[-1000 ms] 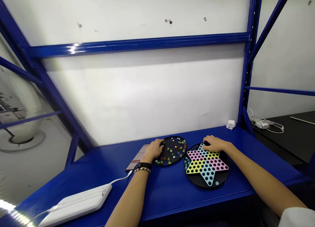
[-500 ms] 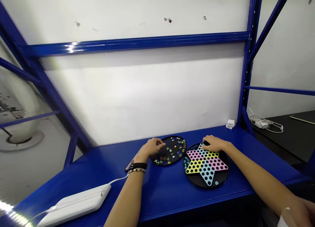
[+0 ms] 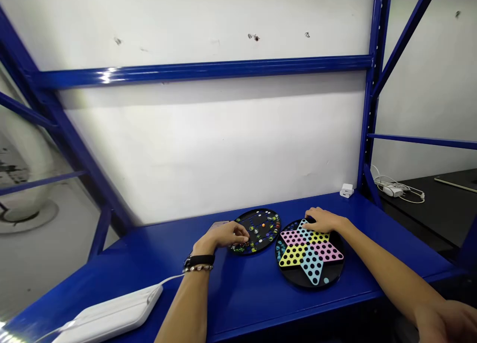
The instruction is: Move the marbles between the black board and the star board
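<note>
Bright, even white light fills most of the view, strongest on the middle of the wall (image 3: 223,149), which pales almost to blankness. A soft grey shadow band runs along the wall under the beam (image 3: 238,70), suggesting light from above; the beam's left part carries a sharp white glare. The bottom left corner burns out in a bright streak. The space below the table (image 3: 156,263) sinks to near black. Wide-angle stretching smears the pipe (image 3: 37,154) at the left edge, while the marbles (image 3: 276,225) glint but look small and soft.
</note>
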`<state>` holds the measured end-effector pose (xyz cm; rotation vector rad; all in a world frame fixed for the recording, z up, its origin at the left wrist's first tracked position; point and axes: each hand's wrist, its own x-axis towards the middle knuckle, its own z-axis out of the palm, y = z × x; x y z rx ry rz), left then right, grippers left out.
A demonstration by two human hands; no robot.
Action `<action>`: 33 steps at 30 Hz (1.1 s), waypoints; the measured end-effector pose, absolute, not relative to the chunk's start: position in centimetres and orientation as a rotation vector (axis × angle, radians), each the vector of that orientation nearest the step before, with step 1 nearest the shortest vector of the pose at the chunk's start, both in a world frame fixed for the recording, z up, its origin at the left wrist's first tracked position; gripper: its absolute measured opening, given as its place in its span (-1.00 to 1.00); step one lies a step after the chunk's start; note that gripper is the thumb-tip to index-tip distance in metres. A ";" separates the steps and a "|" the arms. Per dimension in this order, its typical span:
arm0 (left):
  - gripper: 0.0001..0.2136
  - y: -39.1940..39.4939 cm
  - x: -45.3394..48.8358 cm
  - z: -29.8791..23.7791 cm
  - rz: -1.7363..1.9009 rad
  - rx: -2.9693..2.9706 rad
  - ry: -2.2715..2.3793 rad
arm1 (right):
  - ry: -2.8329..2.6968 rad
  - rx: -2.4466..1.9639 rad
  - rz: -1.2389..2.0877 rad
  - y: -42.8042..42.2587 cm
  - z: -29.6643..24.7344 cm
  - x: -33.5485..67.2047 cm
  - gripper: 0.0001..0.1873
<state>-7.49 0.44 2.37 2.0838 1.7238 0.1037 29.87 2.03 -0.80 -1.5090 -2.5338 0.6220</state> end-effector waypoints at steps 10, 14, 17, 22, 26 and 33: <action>-0.76 0.9 -6.3 2.0 0.014 2.118 1.532 | -2.533 -1.523 0.617 1.8 -0.5 29.7 -0.50; -0.76 0.9 -6.2 1.9 0.034 2.117 1.542 | -2.539 -1.510 0.604 2.0 -0.8 29.8 -0.48; -0.76 0.4 -5.9 2.5 0.055 2.124 1.599 | -2.531 -1.507 0.600 2.1 -1.0 29.8 -0.47; -0.76 -0.2 -5.5 3.2 0.085 2.097 1.683 | -2.549 -1.515 0.604 2.0 -0.8 29.8 -0.44; -0.77 -0.5 -5.0 3.5 0.182 2.102 1.668 | -2.549 -1.517 0.612 2.0 -0.8 29.8 -0.45; -0.71 -1.2 -4.2 4.3 0.256 2.111 1.591 | -2.528 -1.501 0.636 2.0 -0.9 29.8 -0.45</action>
